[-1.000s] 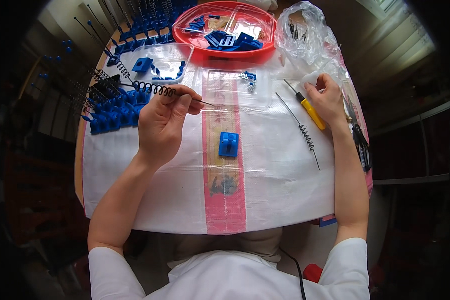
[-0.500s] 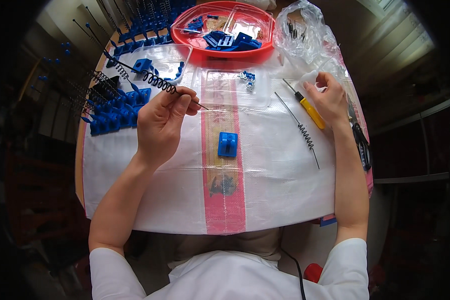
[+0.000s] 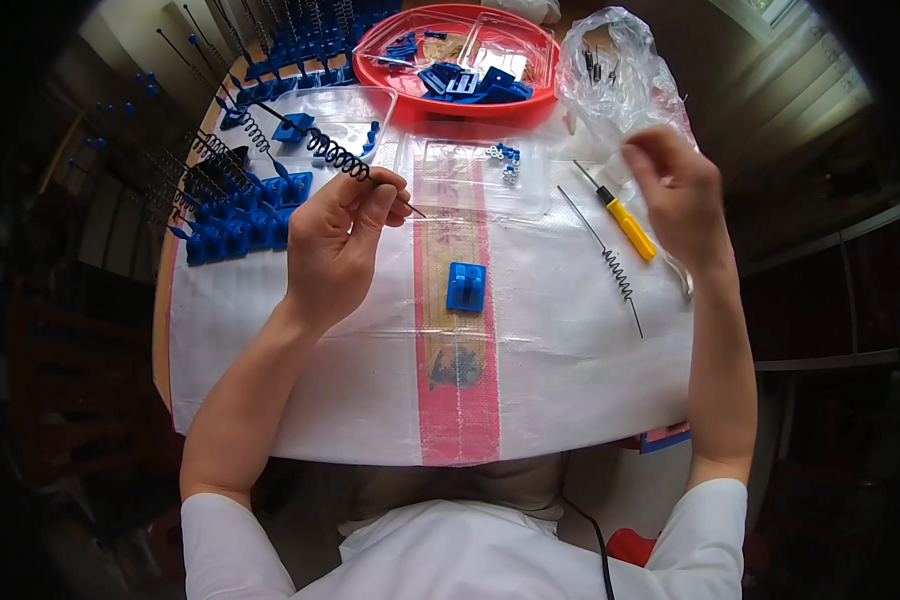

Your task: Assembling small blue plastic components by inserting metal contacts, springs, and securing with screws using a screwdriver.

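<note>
My left hand pinches a black coiled spring between thumb and fingers. Its long straight end points up and left, and a short tip sticks out past my fingertips. On the right, my right hand is raised over the table with its fingers curled. Motion blurs them, so whether they hold anything is unclear. Beside that hand lie a yellow-handled screwdriver and a second coiled spring with straight ends. A blue plastic base sits by itself in the middle of the table.
Rows of blue bases with springs fill the left side. At the back are a red basin of blue parts and a clear bag. Clear trays hold small parts. A white cloth covers the table.
My right hand has moved slightly to the right, away from a small white item that was at its fingertips. My left hand still holds the spring, nearly in place. The view has shifted slightly.
</note>
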{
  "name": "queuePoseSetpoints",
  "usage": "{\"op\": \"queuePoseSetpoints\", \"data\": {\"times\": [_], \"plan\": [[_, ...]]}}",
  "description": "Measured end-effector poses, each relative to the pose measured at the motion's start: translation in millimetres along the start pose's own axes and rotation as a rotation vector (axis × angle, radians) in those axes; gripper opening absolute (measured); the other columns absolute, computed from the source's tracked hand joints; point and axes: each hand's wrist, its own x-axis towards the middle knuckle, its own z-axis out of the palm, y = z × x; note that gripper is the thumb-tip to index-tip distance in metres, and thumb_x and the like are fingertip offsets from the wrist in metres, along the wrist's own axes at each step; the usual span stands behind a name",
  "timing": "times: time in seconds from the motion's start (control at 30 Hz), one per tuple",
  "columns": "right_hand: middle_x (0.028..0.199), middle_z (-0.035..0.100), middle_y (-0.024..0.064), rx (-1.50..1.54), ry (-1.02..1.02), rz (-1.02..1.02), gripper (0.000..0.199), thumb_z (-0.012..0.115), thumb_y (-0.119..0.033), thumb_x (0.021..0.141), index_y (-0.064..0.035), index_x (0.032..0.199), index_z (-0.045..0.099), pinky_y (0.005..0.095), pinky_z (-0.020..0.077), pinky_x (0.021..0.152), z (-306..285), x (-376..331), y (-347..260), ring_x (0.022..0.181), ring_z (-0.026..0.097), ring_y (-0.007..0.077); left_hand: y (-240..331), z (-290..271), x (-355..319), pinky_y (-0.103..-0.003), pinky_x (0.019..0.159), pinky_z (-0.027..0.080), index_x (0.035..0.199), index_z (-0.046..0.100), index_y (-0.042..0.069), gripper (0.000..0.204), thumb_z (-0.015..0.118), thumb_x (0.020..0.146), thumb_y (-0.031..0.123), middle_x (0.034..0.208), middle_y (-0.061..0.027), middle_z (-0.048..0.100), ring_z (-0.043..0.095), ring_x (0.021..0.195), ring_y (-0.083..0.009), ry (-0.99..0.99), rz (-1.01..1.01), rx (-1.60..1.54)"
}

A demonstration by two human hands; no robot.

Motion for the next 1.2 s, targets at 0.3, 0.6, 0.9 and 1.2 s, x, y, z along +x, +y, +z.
{"op": "queuePoseSetpoints", "data": {"times": [0.3, 0.6, 0.9, 1.2], "plan": [[0.091, 0.069, 0.0159, -0.147, -0.327, -0.151, 0.014, 0.064, -0.008, 0.083, -0.0019, 0.095, 0.069, 0.0383, 0.0520, 0.080, 94, 54, 12, 0.086, 0.067, 0.0319, 2, 1, 1, -0.028, 0.077, 0.054, 0.106, 0.060, -0.002, 0.015, 0.050, 0.101, 0.008, 0.094, -0.0080, 0.065, 0.065, 0.085, -0.0137, -0.012, 0.014, -0.006], [0.091, 0.070, 0.0157, -0.248, -0.512, -0.077, 0.016, 0.066, -0.007, 0.079, -0.0004, 0.093, 0.071, 0.0375, 0.0526, 0.079, 115, 66, 12, 0.086, 0.068, 0.0304, 2, -1, 2, -0.027, 0.077, 0.054, 0.105, 0.059, -0.002, 0.015, 0.050, 0.101, 0.008, 0.094, -0.0083, 0.065, 0.064, 0.084, -0.0135, 0.004, 0.022, -0.003], [0.088, 0.069, 0.0178, -0.313, -0.516, -0.058, 0.014, 0.062, -0.009, 0.081, 0.0023, 0.089, 0.066, 0.0402, 0.0511, 0.078, 110, 70, 8, 0.087, 0.066, 0.0316, 1, 0, 3, -0.027, 0.076, 0.055, 0.105, 0.059, -0.002, 0.015, 0.050, 0.101, 0.008, 0.094, -0.0084, 0.066, 0.065, 0.083, -0.0136, 0.008, 0.054, -0.004], [0.086, 0.070, 0.0178, 0.108, -0.292, -0.049, 0.023, 0.061, -0.010, 0.083, 0.0032, 0.100, 0.066, 0.0357, 0.0524, 0.078, 74, 35, -31, 0.083, 0.069, 0.0285, 8, -2, 5, -0.027, 0.074, 0.055, 0.105, 0.060, -0.002, 0.015, 0.050, 0.101, 0.009, 0.092, -0.0084, 0.066, 0.065, 0.083, -0.0134, 0.004, 0.064, 0.019]]}}
